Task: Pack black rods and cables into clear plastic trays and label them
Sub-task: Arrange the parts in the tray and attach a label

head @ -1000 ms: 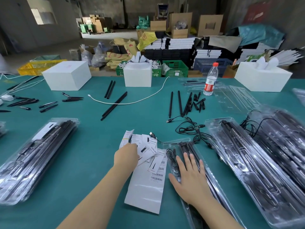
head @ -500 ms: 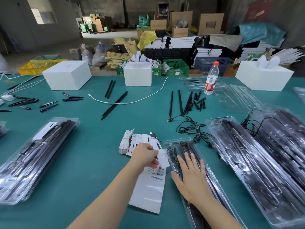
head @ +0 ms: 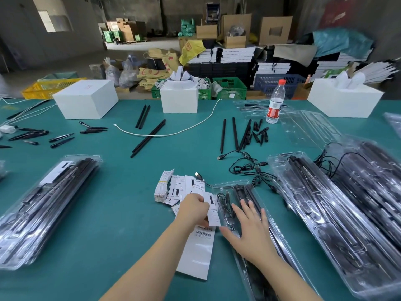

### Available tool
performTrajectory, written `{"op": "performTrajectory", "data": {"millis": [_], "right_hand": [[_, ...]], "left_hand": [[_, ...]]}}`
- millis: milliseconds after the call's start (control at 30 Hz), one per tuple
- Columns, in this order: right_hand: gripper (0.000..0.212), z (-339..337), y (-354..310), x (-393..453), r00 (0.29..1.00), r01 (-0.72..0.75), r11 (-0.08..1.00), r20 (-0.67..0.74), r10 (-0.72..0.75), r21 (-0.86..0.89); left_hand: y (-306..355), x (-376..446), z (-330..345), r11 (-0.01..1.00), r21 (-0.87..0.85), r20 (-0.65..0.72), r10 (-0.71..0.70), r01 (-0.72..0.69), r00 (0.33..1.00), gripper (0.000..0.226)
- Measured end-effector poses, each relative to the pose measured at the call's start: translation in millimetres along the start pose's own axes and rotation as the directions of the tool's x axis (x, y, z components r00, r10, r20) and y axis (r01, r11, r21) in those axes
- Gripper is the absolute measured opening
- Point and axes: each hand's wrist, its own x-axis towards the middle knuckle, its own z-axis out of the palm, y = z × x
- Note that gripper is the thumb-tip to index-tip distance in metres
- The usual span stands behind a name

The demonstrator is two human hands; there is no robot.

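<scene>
Our left hand pinches a white label beside the clear tray; our right hand lies flat on that tray, fingers spread over black rods and a coiled cable; more labels lie scattered on the green table.

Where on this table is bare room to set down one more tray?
Bare cloth lies between the left tray stack and the label pile, and near the left forearm. Crowded: right tray stacks, tangled cables, loose rods.
</scene>
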Motion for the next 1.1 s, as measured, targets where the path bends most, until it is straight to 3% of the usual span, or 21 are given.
{"op": "performTrajectory", "data": {"millis": [400, 600, 800, 1100], "right_hand": [[0.088, -4.9, 1.5, 1.7, 1.000, -0.003, 0.995, 0.010, 0.002, 0.102], [0.078, -4.4, 1.7, 2.2, 1.000, -0.010, 0.991, -0.008, 0.011, 0.134], [0.097, -3.7, 0.3, 1.1, 1.000, -0.004, 0.995, -0.012, 0.005, 0.100], [0.076, -0.4, 1.8, 1.9, 0.999, -0.006, 0.990, -0.035, 0.010, 0.137]], "left_hand": [[-0.2, -5.3, -2.7, 1.000, -0.024, -0.017, 0.020, -0.021, 1.000, 0.015], [-2.2, -3.7, -1.4, 0.998, -0.057, -0.025, 0.012, -0.013, 1.000, 0.013], [-8.2, -1.5, 1.0, 0.999, -0.044, -0.020, 0.010, -0.011, 1.000, 0.015], [-11.5, 0.1, 0.9, 0.999, -0.048, -0.048, 0.004, -0.007, 0.999, 0.024]]}}
